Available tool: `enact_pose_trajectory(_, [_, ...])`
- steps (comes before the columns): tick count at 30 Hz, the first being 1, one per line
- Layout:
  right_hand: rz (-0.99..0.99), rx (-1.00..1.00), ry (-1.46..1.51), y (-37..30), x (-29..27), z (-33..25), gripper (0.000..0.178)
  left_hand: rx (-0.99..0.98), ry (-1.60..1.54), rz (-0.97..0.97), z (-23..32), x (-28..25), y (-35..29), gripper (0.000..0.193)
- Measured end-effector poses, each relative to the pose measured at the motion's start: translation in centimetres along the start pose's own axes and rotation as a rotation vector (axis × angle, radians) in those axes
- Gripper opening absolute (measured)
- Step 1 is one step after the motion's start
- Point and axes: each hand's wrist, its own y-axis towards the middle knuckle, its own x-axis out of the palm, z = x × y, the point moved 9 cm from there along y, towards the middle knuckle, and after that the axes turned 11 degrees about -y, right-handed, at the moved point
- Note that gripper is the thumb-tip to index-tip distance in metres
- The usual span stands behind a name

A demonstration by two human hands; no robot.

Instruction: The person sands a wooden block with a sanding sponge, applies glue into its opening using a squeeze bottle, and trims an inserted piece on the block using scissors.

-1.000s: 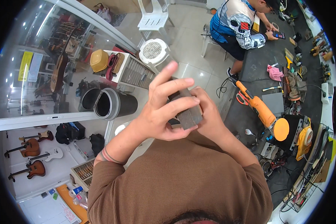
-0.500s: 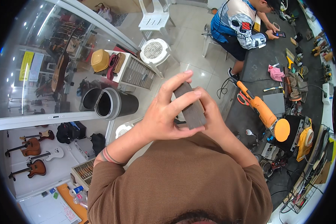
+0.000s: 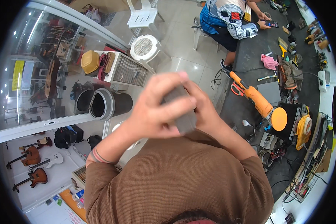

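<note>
Held up in front of my chest is a dark grey rectangular block (image 3: 183,116), tilted and blurred by motion. My left hand (image 3: 147,110) is closed on it, its fingers lying across the upper face and the thumb along the near end. On the far right side of the block, my right hand (image 3: 205,108) is closed round it too, its fingers partly hidden behind the block and the left fingers. What exactly the block is made of cannot be made out.
To the right runs a dark workbench with an orange polisher (image 3: 263,104), a pink cloth (image 3: 269,62), a grey sheet (image 3: 268,93) and cables. A person (image 3: 227,22) sits at its far end holding a phone. Left stand a black bin (image 3: 117,104), a white stool (image 3: 143,46) and a chair.
Both hands and the block have shifted slightly left and blurred, and the left fingers have moved over the block. The surroundings have slid left in view. The block stays held.
</note>
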Motion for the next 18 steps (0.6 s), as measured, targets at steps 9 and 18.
enact_pose_trajectory(9, [0.000,0.087,-0.065,0.4,0.2,0.9,0.053,-0.121,0.130,0.124,-2.1,-2.1,0.3,0.079])
enact_pose_trajectory(18, [-0.034,-0.121,-0.013,-0.1,0.1,-0.9,0.054,-0.101,0.052,0.145,-0.4,-0.9,0.4,0.074])
